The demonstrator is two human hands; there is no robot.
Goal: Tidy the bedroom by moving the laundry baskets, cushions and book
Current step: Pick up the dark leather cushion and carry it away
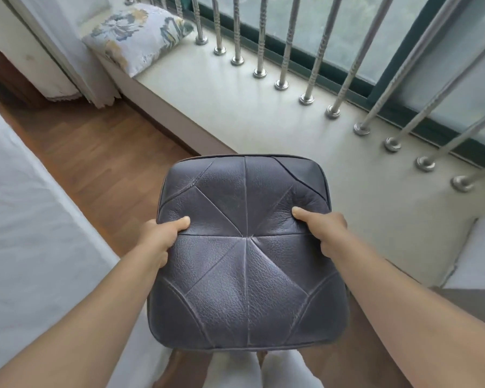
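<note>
Both hands, left hand (pixel 163 233) and right hand (pixel 324 228), grip leather cushion (pixel 247 253) by its edges above window ledge (pixel 235 107). Risk: slick leather slipping from thumb pinch, dropping to floor (pixel 95 152).

A bedroom in a private home, seen from beside the bed: a white-sheeted mattress (pixel 31 208) edges the left of the view, with a strip of wood-plank floor (pixel 101 152) running between it and a pale stone window ledge (pixel 235 107). A floral cushion (pixel 136 35) rests at the ledge's far end (near a white curtain (pixel 65 49)), while a row of metal safety bars (pixel 314 60) stands before a dark-framed window (pixel 398 46) showing hazy greenery outside.
</note>
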